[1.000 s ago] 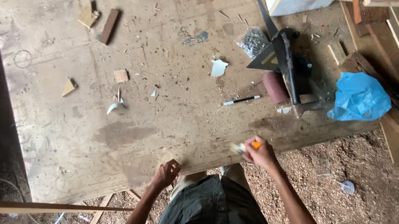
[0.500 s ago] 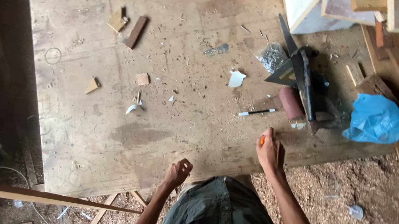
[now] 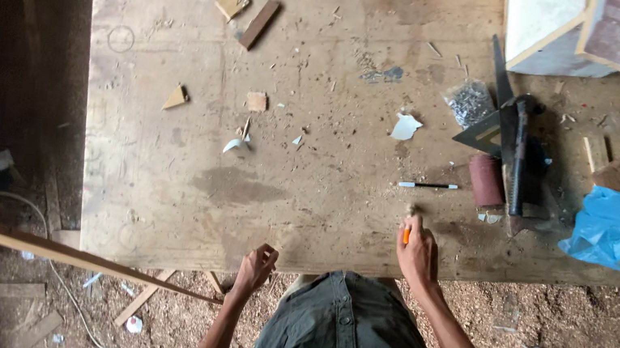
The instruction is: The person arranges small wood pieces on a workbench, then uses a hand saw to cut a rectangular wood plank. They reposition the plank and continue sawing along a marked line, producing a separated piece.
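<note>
I look down on a large worn plywood board [image 3: 323, 86] used as a work surface. My right hand [image 3: 418, 252] rests on its near edge, closed around a small orange pencil-like object [image 3: 406, 234] that points away from me. My left hand [image 3: 256, 266] sits at the board's front edge with its fingers curled, and nothing shows in it. A black-and-white pen [image 3: 428, 186] lies just beyond my right hand.
Small wood offcuts [image 3: 257, 23] and paper scraps [image 3: 405, 126] lie scattered on the board. At right are a dark square tool [image 3: 512, 147], a maroon cylinder [image 3: 485, 180], a bag of nails [image 3: 468, 101] and a blue plastic bag [image 3: 617, 231]. Sawdust covers the floor. A thin wooden strip [image 3: 61, 251] crosses lower left.
My right hand has moved forward onto the board with the orange object. My left hand has stayed at the board's edge. The view has shifted.
</note>
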